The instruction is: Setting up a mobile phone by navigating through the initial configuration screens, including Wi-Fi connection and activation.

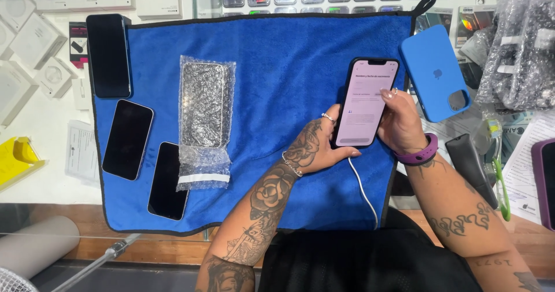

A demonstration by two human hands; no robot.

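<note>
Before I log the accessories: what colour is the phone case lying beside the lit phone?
Blue, matching the towel; the phone case shows best in the head view.

A big blue towel lies on the counter. On its left side lie 3 dark phones, and beside them a phone in bubble wrap. A blue phone case lies at the towel's right edge, and white boxes sit far left.
</note>
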